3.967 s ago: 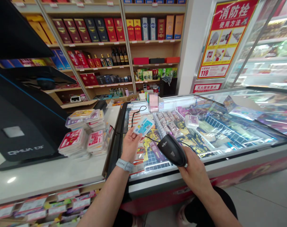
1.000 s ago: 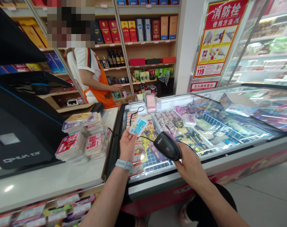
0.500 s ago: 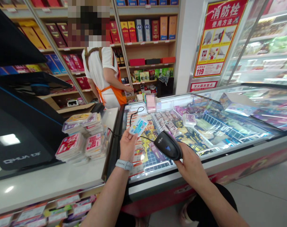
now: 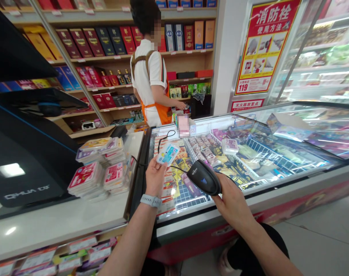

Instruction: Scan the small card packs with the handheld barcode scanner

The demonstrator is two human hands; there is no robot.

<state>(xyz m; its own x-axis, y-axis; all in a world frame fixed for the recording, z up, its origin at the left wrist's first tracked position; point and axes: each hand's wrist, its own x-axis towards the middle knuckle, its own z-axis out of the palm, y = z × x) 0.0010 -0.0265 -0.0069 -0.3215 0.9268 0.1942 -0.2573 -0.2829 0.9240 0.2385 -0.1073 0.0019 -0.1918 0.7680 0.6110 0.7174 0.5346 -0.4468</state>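
My left hand (image 4: 156, 176) pinches a small flat pack with a light-blue label (image 4: 168, 153) by its lower edge, above the freezer's left end. Closed around the handle of a black barcode scanner (image 4: 203, 178) is my right hand (image 4: 231, 197); the scanner head points left toward the pack, with a gap between them. A thin black cord runs from the counter side behind my left hand to the scanner. Several similar flat packs (image 4: 86, 178) stand in stacks on the counter to the left. Another pack with a purple label (image 4: 230, 146) lies on the freezer's glass lid.
The chest freezer (image 4: 191, 226) holds ice-cream packs in wire baskets under glass. A black checkout terminal (image 4: 27, 153) stands on the white counter (image 4: 62, 214). Beyond the freezer, a person in an orange apron (image 4: 155, 84) faces shelves of boxes (image 4: 117, 57).
The person in the orange apron has moved to the right along the shelves. Both my hands, the pack and the scanner stay nearly where they were.
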